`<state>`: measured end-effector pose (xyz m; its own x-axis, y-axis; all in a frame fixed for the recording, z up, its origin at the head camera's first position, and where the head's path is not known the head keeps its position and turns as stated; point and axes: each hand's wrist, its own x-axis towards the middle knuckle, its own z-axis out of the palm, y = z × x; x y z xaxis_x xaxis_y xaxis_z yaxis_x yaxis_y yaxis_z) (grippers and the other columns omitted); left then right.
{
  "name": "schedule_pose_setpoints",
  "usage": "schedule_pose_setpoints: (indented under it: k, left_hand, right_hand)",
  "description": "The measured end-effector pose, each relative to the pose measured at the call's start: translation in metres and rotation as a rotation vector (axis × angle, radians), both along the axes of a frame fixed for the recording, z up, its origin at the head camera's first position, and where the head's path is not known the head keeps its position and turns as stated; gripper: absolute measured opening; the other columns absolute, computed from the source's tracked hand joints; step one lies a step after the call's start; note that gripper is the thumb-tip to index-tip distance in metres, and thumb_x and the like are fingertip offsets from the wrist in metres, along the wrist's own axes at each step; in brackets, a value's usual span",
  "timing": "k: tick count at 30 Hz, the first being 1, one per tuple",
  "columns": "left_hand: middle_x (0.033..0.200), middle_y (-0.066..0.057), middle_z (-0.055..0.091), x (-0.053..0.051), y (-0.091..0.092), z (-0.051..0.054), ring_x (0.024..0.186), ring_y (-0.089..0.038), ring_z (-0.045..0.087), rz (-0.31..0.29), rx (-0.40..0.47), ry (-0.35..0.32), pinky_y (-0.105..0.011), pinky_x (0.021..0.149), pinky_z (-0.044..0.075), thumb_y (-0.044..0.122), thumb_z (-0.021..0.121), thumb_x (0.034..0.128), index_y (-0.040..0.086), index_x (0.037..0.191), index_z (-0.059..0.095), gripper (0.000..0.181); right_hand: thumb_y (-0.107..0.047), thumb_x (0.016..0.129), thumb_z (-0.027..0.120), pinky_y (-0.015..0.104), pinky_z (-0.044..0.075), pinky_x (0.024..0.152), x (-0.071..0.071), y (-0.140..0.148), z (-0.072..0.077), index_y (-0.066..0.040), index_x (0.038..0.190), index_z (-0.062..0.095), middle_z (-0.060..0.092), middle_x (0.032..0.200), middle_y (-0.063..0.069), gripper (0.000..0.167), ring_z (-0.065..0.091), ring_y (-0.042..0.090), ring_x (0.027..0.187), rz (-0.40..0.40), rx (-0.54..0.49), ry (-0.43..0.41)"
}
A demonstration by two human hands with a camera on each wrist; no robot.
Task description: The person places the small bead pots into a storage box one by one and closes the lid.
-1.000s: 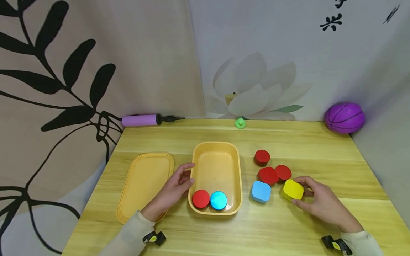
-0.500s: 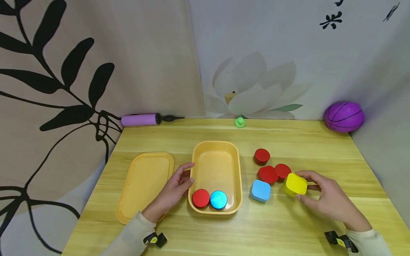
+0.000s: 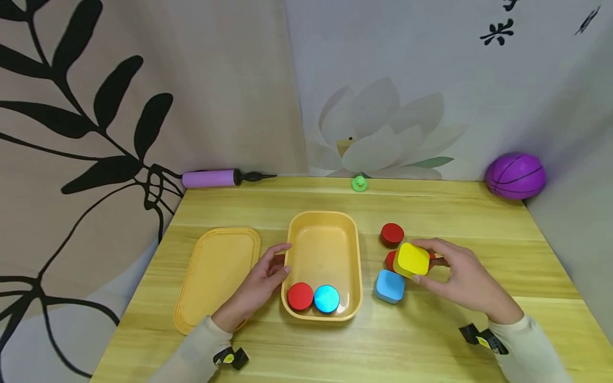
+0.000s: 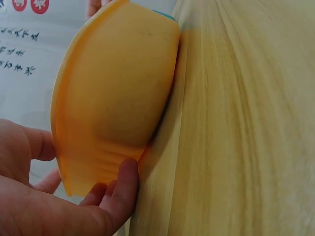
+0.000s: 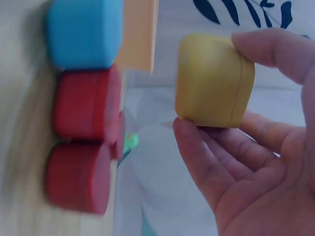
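Your right hand [image 3: 464,282] pinches the yellow block [image 3: 413,259], raised off the table [image 3: 498,234] near the blue block [image 3: 389,286]; your left hand [image 3: 256,282] rests, thumb and fingers spread, against the tray [image 3: 323,250]. You appear to be at the carrying step; the next move likely calls for clearing the blue block.

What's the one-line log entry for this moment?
Right hand: pinches yellow block, raised off table | Left hand: touches left side of tray | In tray: red round block, blue round block | Lid: off
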<state>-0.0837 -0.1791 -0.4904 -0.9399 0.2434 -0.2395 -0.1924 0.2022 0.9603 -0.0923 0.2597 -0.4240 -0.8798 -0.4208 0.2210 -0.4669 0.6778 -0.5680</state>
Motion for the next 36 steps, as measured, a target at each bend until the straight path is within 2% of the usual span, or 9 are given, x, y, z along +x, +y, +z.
schedule_pose_setpoints:
  k: [6, 8, 11, 16, 21, 27, 30, 36]
  left_hand:
    - [0.145, -0.018, 0.050, 0.000, 0.001, 0.001, 0.118, -0.027, 0.055, 0.009, 0.003, -0.013, -0.030, 0.086, 0.051, 0.019, 0.058, 0.1102, 0.029, 0.157, 0.043, 0.051]
    - [0.145, -0.018, 0.050, 0.000, 0.001, 0.001, 0.118, -0.027, 0.055, 0.005, 0.003, -0.016, -0.030, 0.086, 0.051, 0.019, 0.057, 0.1103, 0.029, 0.158, 0.042, 0.051]
    - [0.145, -0.018, 0.051, 0.000, 0.000, 0.002, 0.120, -0.027, 0.056, 0.002, -0.002, -0.007, -0.030, 0.090, 0.051, 0.019, 0.057, 0.1104, 0.029, 0.158, 0.042, 0.051]
    - [0.145, -0.018, 0.053, 0.000, -0.001, 0.004, 0.121, -0.028, 0.058, -0.009, -0.012, 0.018, -0.031, 0.094, 0.051, 0.020, 0.057, 0.1108, 0.028, 0.158, 0.042, 0.050]
    - [0.145, -0.018, 0.053, 0.000, -0.001, 0.002, 0.118, -0.026, 0.058, -0.012, -0.011, 0.013, -0.031, 0.090, 0.052, 0.021, 0.057, 0.1108, 0.028, 0.158, 0.042, 0.050]
    - [0.143, -0.018, 0.054, 0.000, 0.002, 0.002, 0.118, -0.027, 0.058, -0.008, -0.009, 0.015, -0.031, 0.090, 0.052, 0.019, 0.057, 0.1104, 0.027, 0.158, 0.043, 0.050]
    - [0.143, -0.018, 0.053, -0.001, 0.001, 0.003, 0.120, -0.028, 0.058, -0.010, -0.016, 0.013, -0.031, 0.092, 0.052, 0.019, 0.057, 0.1104, 0.027, 0.158, 0.042, 0.050]
    - [0.145, -0.018, 0.053, -0.001, 0.001, 0.004, 0.123, -0.029, 0.058, -0.010, -0.017, -0.009, -0.032, 0.095, 0.051, 0.018, 0.056, 0.1110, 0.027, 0.159, 0.041, 0.050]
  right_hand:
    - [-0.028, 0.085, 0.091, 0.034, 0.062, 0.085, -0.012, -0.025, 0.006, -0.016, 0.145, 0.062, 0.071, 0.128, -0.008, 0.068, 0.067, 0.008, 0.101, 0.070, -0.023, -0.001]
    - [-0.028, 0.085, 0.091, 0.036, 0.063, 0.087, -0.016, -0.034, 0.008, -0.014, 0.145, 0.062, 0.071, 0.129, -0.006, 0.068, 0.068, 0.009, 0.103, 0.095, -0.047, -0.006]
    - [-0.028, 0.085, 0.091, 0.037, 0.062, 0.089, -0.022, -0.050, 0.011, -0.015, 0.145, 0.063, 0.070, 0.129, -0.005, 0.068, 0.068, 0.009, 0.102, 0.131, -0.058, -0.007]
    - [-0.025, 0.086, 0.089, 0.036, 0.062, 0.091, -0.028, -0.080, 0.012, -0.015, 0.144, 0.062, 0.068, 0.129, -0.006, 0.064, 0.066, 0.009, 0.108, 0.210, -0.078, -0.058]
    - [-0.024, 0.088, 0.085, 0.040, 0.062, 0.094, -0.030, -0.107, 0.009, -0.013, 0.143, 0.062, 0.067, 0.133, -0.004, 0.061, 0.065, 0.013, 0.117, 0.256, -0.084, -0.122]
    - [-0.029, 0.089, 0.082, 0.037, 0.061, 0.097, -0.033, -0.134, 0.001, -0.015, 0.144, 0.062, 0.065, 0.137, -0.004, 0.060, 0.065, 0.013, 0.119, 0.261, -0.024, -0.182]
    - [-0.033, 0.090, 0.083, 0.038, 0.061, 0.096, -0.034, -0.148, -0.003, -0.014, 0.145, 0.060, 0.064, 0.141, -0.001, 0.063, 0.067, 0.016, 0.117, 0.269, 0.012, -0.189]
    - [-0.033, 0.090, 0.086, 0.033, 0.061, 0.096, -0.035, -0.172, -0.013, -0.012, 0.145, 0.060, 0.065, 0.140, 0.002, 0.064, 0.066, 0.017, 0.118, 0.329, 0.058, -0.213]
